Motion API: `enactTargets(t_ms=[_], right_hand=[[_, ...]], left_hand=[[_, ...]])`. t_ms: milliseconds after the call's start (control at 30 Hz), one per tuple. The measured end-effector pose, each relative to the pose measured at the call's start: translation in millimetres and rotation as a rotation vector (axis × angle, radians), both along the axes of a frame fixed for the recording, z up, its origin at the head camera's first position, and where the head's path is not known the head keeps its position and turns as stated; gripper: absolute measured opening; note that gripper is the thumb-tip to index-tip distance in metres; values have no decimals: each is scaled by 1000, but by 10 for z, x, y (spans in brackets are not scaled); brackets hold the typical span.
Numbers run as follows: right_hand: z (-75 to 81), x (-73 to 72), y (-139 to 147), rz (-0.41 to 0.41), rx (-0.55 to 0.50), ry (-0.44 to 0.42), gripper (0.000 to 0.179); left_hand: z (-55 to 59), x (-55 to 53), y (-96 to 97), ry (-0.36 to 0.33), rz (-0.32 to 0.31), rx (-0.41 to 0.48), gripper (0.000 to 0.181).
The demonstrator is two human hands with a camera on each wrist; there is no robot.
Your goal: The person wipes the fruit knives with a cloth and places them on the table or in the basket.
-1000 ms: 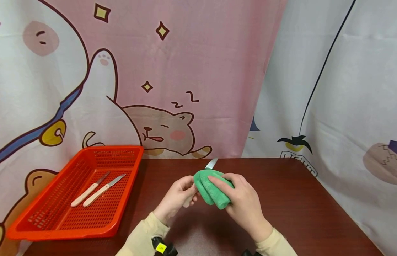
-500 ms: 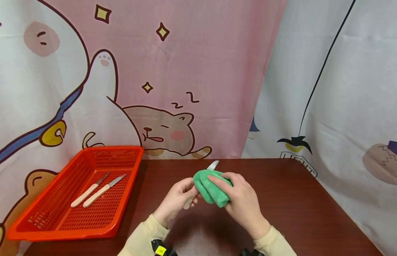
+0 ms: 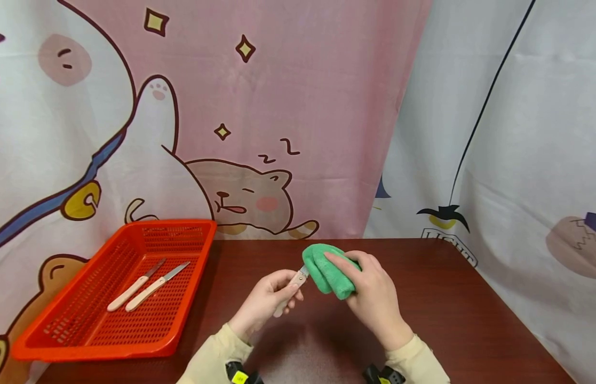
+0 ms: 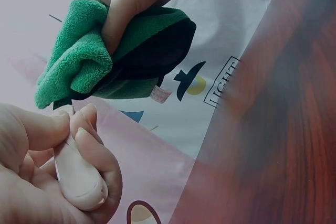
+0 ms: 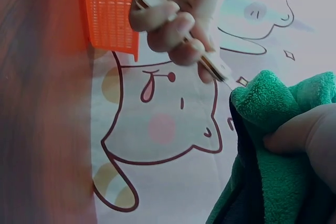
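My left hand grips a knife by its pale handle, above the table's middle. In the left wrist view the rounded handle end lies against the curled fingers. A folded green cloth is wrapped round the blade, so only a short strip of metal near the handle shows. My right hand holds the cloth, its thumb pressing into it in the right wrist view. There the cloth shows a dark edge, and the left hand appears behind it.
An orange-red plastic basket stands on the table's left side. Inside lie two knives with pale handles, one knife nearer the right. The dark brown table reaches back to a printed curtain.
My right hand has slid the cloth up along the blade, away from the handle. The blade tip that stuck out is now covered, and metal by the handle shows.
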State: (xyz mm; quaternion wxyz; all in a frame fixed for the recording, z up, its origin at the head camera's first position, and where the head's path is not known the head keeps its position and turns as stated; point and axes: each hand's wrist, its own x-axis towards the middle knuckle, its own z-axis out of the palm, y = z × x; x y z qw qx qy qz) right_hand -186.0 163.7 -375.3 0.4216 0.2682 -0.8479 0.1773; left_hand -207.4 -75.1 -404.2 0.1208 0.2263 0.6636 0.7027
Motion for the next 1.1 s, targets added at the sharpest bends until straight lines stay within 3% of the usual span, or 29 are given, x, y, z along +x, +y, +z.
enactTargets(t_ms=[400, 600, 667, 733, 900, 967, 1100], right_hand=[[59, -21, 231, -105, -68, 6, 83], [62, -28, 311, -130, -88, -13, 80], [63, -28, 315, -130, -87, -16, 80], [64, -25, 314, -127, -86, -18, 80], [68, -13, 296, -115, -86, -14, 80], [69, -5, 285, -109, -88, -12, 81], [74, 15, 256, -91, -86, -11, 83]], left_hand=[[-38, -15, -6, -27, 11, -21, 20], [-30, -33, -20, 39, 137, -67, 18], [-27, -28, -19, 120, 203, -126, 15], [-25, -24, -16, 261, 280, -232, 12], [-28, -43, -26, 770, 513, -580, 17], [-29, -58, -37, 954, 600, -676, 21], [-5, -77, -64, 1199, 713, -759, 27]])
